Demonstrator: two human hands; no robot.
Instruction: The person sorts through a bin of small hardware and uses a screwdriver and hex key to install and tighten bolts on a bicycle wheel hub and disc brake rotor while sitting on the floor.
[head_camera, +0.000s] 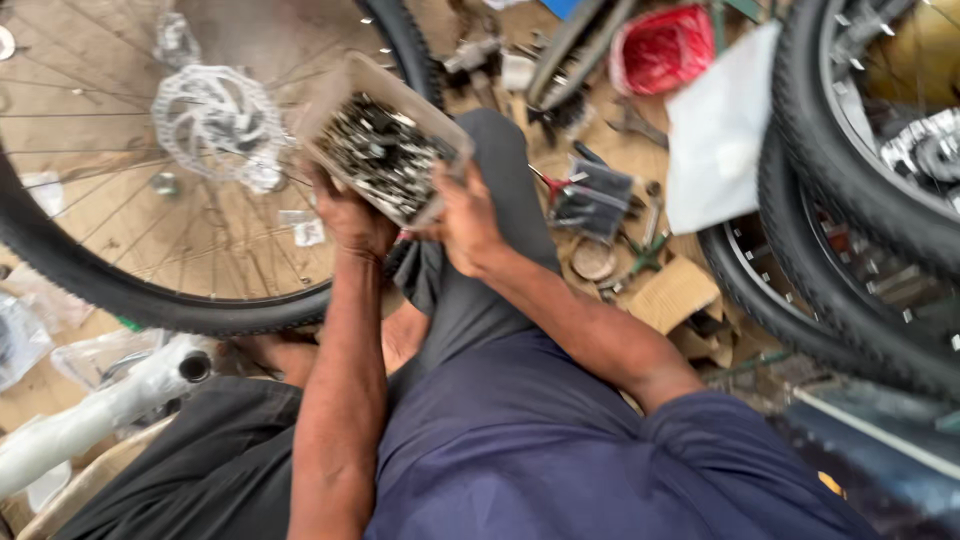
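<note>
A: Two bare hands, both clamped on one clear rectangular plastic tub (385, 140) heaped with small dark metal bolts and fittings; left hand (352, 218) cupped under the near left corner, right hand (467, 222) gripping the near right edge, thumb over the rim

B: And the tub's place?

A: Held up and tilted above the raised knee in grey trousers (500, 200), in front of the big black-tyred spoked bicycle wheel (130, 200) lying on the floor at left. One silver toothed brake disc (215, 120) at that wheel's hub

B: Wheels counted?

A: One whole-ish at left, cut off by the top and left edges. At right, three more black knobbly tyres (850, 170) stacked over one another, all cropped by the frame, so hard to be sure of the count

B: Anything else around?

A: One red plastic bag (662, 48) at the top, one white sheet (720, 130) draped beside the right tyres, one white tube of a bicycle frame (100, 405) at lower left, one torn piece of brown cardboard (675, 293) on the floor. Tools near the knee: red-handled pliers (553, 185) and a dark bundle, blurred

B: Hidden bits?

A: Fingers of both hands mostly behind the tub; bolts far too many and too smeared to count
</note>
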